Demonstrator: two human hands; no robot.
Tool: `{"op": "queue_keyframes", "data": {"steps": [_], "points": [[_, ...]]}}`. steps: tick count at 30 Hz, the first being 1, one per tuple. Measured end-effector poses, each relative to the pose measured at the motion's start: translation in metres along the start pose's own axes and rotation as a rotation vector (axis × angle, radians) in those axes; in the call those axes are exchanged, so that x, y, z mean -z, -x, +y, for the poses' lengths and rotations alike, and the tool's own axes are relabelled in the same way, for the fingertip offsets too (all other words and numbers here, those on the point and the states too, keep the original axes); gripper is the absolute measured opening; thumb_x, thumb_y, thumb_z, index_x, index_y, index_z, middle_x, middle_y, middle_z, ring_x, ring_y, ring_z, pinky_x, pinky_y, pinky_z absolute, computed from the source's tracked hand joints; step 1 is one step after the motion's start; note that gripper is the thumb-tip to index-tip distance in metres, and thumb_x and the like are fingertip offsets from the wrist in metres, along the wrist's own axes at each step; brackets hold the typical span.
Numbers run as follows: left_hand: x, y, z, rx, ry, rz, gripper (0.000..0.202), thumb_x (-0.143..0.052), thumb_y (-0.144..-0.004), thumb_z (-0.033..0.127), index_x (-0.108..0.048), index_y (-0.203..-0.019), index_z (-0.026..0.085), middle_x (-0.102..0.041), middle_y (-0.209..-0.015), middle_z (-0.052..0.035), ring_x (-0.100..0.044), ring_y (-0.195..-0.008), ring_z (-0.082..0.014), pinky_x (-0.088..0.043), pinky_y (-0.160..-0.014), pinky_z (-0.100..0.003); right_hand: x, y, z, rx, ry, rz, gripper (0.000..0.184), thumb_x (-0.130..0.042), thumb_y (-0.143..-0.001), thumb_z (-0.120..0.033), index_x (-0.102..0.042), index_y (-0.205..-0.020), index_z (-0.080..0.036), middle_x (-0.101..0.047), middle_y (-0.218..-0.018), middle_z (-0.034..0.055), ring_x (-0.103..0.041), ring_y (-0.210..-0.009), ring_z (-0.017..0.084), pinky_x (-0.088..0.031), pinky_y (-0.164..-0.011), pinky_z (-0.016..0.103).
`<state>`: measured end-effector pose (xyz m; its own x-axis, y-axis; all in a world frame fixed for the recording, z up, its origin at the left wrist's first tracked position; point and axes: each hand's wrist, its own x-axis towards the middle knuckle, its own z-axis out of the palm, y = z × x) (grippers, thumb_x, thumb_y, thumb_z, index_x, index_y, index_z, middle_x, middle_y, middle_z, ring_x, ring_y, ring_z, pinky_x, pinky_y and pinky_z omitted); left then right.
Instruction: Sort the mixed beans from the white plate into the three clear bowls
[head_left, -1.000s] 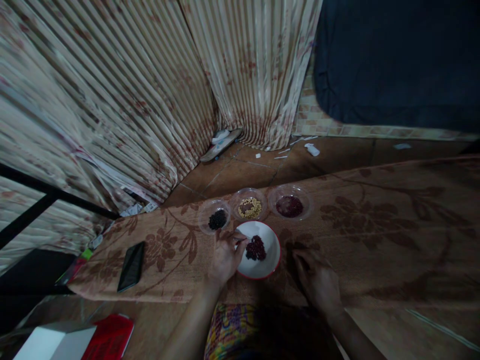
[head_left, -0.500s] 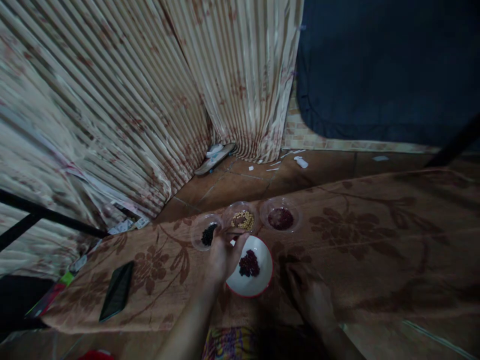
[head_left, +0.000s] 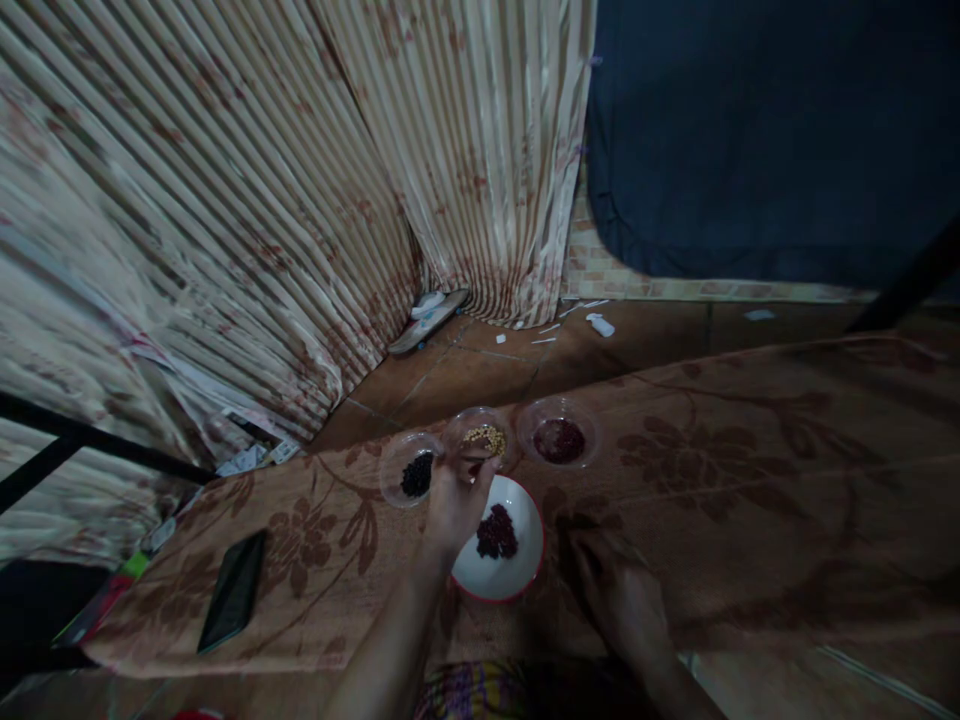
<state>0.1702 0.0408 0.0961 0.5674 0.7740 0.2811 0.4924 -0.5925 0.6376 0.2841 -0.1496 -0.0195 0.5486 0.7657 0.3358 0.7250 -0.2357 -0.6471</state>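
Observation:
My left hand (head_left: 454,505) reaches past the left rim of a white bowl with a red edge (head_left: 517,575). Its thumb and fingers are bent towards each other in a pinch, beside a clear bowl of yellow beans (head_left: 486,437); anything between them is too small to make out. Dark red beans (head_left: 496,533) lie in the white bowl. To the left is a clear bowl of black beans (head_left: 417,474), and to the right another of small dark red beans (head_left: 559,440). My right hand (head_left: 619,590) rests on the cloth right of the white bowl, its fingers lost in shadow.
A brown flowered cloth (head_left: 322,600) covers the low table. A dark phone (head_left: 234,590) lies at the left. Beyond the table are striped curtains (head_left: 465,150), a skateboard (head_left: 427,322) and white scraps on the tiled floor (head_left: 487,370).
My left hand has shifted slightly right, and its fingers have changed their bend near the yellow beans. My right hand stays in place. The whole view has tilted a little.

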Motion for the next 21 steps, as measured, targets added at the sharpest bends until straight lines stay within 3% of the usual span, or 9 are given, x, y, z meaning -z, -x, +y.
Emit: {"op": "queue_keyframes", "data": {"steps": [3,6,13,21], "points": [[0.020,0.026,-0.013,0.051,-0.067,0.018,0.020,-0.063,-0.088,0.035,-0.075,-0.088,0.019,-0.077,-0.089,-0.0072,-0.071,-0.082,-0.0213,-0.055,-0.076,-0.032,-0.001,0.001,0.002,-0.012,-0.013,-0.032,0.023,-0.045,-0.095,-0.029,-0.067,-0.096,-0.023,-0.070,-0.100,0.0065,-0.067,-0.090,0.021,-0.051,-0.081,0.035],[0.028,0.047,-0.024,0.096,-0.072,-0.007,0.018,-0.063,-0.087,0.032,-0.074,-0.092,0.020,-0.077,-0.088,-0.0072,-0.070,-0.080,-0.0204,-0.055,-0.076,-0.033,-0.001,0.002,0.004,-0.016,-0.026,-0.047,0.022,-0.046,-0.095,-0.030,-0.067,-0.098,-0.023,-0.070,-0.102,0.0060,-0.067,-0.090,0.021,-0.051,-0.083,0.036],[0.017,0.060,-0.035,0.099,-0.025,-0.019,0.012,-0.063,-0.087,0.029,-0.073,-0.086,0.022,-0.077,-0.091,-0.0038,-0.071,-0.083,-0.0182,-0.054,-0.086,-0.034,-0.002,0.002,0.006,0.014,0.002,-0.010,0.023,-0.047,-0.094,-0.031,-0.068,-0.097,-0.023,-0.071,-0.099,0.0059,-0.067,-0.087,0.020,-0.052,-0.080,0.034],[0.008,0.062,-0.041,0.155,-0.011,-0.001,0.014,-0.062,-0.087,0.031,-0.074,-0.087,0.023,-0.078,-0.091,-0.0039,-0.072,-0.086,-0.0197,-0.055,-0.080,-0.032,-0.003,0.003,0.006,0.004,0.006,-0.024,0.023,-0.046,-0.095,-0.031,-0.067,-0.097,-0.022,-0.070,-0.100,0.0062,-0.066,-0.089,0.020,-0.051,-0.082,0.034]]}}
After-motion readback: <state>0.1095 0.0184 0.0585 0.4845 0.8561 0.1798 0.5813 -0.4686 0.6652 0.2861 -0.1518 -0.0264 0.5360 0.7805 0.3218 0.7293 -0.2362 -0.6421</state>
